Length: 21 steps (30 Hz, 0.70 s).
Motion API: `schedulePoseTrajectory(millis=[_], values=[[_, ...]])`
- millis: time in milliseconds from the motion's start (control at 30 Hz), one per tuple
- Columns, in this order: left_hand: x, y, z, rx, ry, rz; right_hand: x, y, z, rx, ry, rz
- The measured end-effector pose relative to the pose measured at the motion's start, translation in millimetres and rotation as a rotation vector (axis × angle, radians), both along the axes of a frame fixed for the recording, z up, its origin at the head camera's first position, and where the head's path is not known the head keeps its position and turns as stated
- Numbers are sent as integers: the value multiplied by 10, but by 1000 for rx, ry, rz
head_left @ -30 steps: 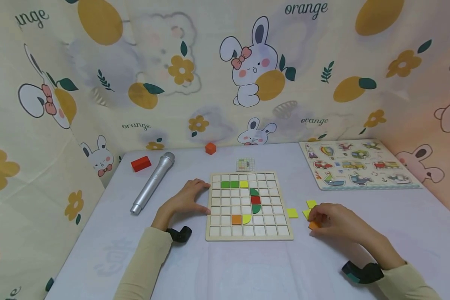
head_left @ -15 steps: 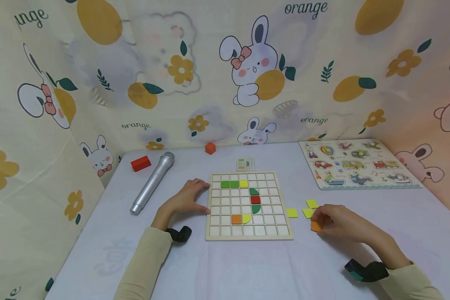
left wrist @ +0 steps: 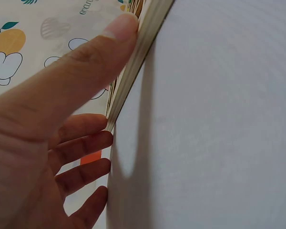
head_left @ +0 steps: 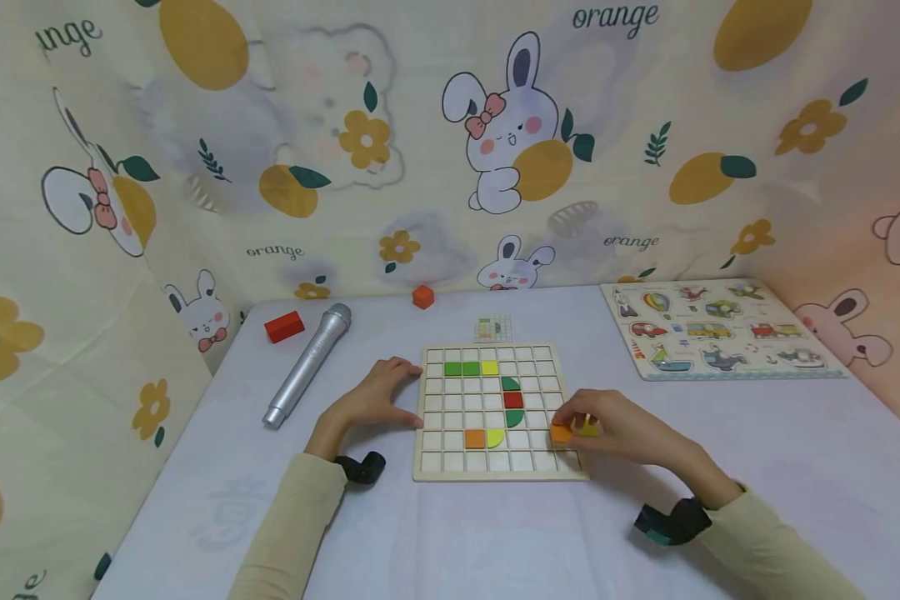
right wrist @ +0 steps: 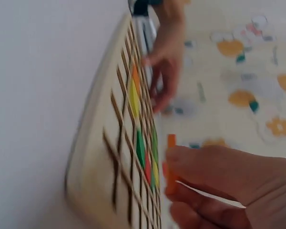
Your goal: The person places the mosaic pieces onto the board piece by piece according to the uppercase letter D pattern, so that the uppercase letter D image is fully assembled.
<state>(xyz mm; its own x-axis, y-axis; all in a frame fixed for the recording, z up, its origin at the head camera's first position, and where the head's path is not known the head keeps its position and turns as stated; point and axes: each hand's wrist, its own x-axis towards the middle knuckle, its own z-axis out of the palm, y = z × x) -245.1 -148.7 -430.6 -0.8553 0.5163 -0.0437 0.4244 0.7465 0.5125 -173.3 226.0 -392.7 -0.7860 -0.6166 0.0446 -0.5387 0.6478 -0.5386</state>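
The right hand (head_left: pixel 607 429) pinches 1 orange tile (head_left: pixel 561 433) between curled fingertips, holding it over the right edge of the wooden grid board (head_left: pixel 495 471), near the lower rows. The left hand (head_left: pixel 371 400) rests flat against the board's left edge, fingers extended and holding nothing. The board's cells contain 2 green squares, yellow, red and orange squares, and half-round pieces.
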Motion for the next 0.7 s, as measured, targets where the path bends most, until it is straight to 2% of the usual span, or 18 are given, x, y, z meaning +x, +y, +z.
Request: schedulePoseTrajectory(millis=[100,267,500,700], values=[[-10,-3,-8,0,-5,-3,-26,-249,-29,-66,46,22],[-16,0,-3,-5,-8,2,-30,-632,-134,-169,179,52],[-19,-2,5,-9,-18,4,-42,-1031,-336,-184,284,97],[-13,-5,12,9,-20,-6,-63,-1191,-453,-220,337,129]])
